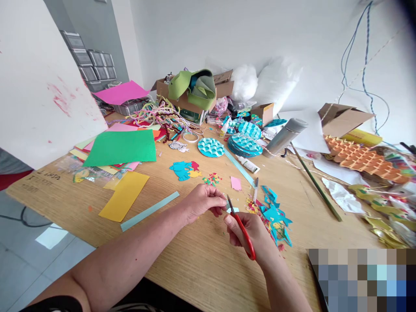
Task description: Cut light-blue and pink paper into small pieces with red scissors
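My right hand (248,232) is closed round the red handles of a pair of scissors (243,229), whose dark blades point up and away. Just left of the blade tips, my left hand (208,201) pinches what looks like a small bit of light blue paper, mostly hidden by the fingers. A pale blue scrap (233,210) shows behind the blades. Beyond the hands lie tiny red, yellow and green paper bits (212,179) and blue, red and yellow fish cut-outs (182,170). Blue paper offcuts (276,214) are heaped to the right.
A light blue strip (149,211) and yellow paper (125,197) lie left, near green paper (121,147). Farther back are wavy blue discs (211,147), a glue bottle (248,164), a grey cylinder (286,136) and a filled box (175,104). An orange egg tray (364,158) stands right.
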{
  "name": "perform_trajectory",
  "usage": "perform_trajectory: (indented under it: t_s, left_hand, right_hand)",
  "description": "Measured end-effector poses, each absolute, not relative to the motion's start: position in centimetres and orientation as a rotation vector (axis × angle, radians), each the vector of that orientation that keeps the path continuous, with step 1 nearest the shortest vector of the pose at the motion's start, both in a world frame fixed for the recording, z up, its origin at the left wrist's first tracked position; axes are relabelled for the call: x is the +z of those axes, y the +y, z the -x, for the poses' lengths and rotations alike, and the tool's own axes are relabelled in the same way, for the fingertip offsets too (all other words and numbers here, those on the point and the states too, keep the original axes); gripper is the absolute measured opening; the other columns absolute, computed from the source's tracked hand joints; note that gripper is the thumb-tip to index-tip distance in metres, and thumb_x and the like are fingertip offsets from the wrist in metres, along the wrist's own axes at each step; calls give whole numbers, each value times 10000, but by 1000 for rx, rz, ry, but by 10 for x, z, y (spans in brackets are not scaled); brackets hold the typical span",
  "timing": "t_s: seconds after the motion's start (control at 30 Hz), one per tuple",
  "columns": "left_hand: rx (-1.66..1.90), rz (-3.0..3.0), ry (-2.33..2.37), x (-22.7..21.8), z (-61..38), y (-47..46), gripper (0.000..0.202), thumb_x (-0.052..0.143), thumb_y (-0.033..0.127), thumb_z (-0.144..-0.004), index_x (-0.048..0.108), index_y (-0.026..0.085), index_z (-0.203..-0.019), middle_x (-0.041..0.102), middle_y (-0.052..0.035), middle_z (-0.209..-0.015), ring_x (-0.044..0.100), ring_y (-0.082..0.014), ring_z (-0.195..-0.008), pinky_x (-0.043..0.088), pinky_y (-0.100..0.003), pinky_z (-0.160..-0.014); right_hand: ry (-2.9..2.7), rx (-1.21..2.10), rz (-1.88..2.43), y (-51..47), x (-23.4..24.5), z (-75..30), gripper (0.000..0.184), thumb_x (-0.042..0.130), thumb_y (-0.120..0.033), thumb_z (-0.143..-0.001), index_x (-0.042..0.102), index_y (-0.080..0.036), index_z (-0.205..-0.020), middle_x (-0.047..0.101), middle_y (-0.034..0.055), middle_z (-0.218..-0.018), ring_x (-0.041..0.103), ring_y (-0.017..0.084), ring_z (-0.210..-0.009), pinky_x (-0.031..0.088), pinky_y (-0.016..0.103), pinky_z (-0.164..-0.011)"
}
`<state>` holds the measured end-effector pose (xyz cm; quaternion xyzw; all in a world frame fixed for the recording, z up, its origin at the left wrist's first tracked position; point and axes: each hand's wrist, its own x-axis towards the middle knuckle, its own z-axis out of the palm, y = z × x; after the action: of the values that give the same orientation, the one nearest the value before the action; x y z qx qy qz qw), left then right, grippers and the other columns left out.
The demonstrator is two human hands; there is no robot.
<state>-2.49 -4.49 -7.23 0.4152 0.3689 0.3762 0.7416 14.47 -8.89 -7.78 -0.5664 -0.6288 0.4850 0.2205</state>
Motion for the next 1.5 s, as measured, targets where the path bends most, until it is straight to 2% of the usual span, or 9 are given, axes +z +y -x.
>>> perform_trajectory:
  t_s: [0.27,0.63,1.03,1.33,1.5]
  left_hand:
    - [807,-914,817,-71,25,-45,190,705,251,-558,612,116,-653,642,-7,-575,569,-93,-487,443,-223,-507]
    - [805,-947,833,-71,24,-45,157,688,235,-561,612,119,-633,631,3,-551,558,-90,-476,435,-220,-495]
    - [804,-923,829,-74,25,-45,195,708,254,-561,629,109,-663,646,-20,-579,562,-100,-489,436,-237,-517]
    - [800,-857,788,-76,25,-43,218,718,272,-558,638,98,-662,663,-48,-612,575,-108,-497,432,-234,-520]
    - [785,-940,861,-73,33,-37,197,689,280,-586,630,115,-676,666,-41,-628,560,-98,-497,443,-233,-526]
  right_hand:
    - [-1759,1380,1547,-89,-78,-145,482,616,-601,-737,549,-153,-573,572,33,-455,437,98,-406,311,206,-407]
    - [-1808,1327,1610,-90,-66,-140,514,604,-620,-725,492,-166,-510,551,29,-449,380,82,-401,266,208,-408]
    - [-1784,1295,1694,-88,-67,-139,522,621,-629,-691,464,-182,-472,530,18,-409,382,84,-381,281,214,-408]
    - [-1619,1263,1748,-90,-63,-138,494,627,-612,-703,506,-177,-503,538,9,-392,384,79,-342,252,197,-359]
    - [-1555,1219,1745,-88,-63,-139,504,624,-614,-708,508,-175,-490,516,2,-380,403,85,-342,288,202,-371]
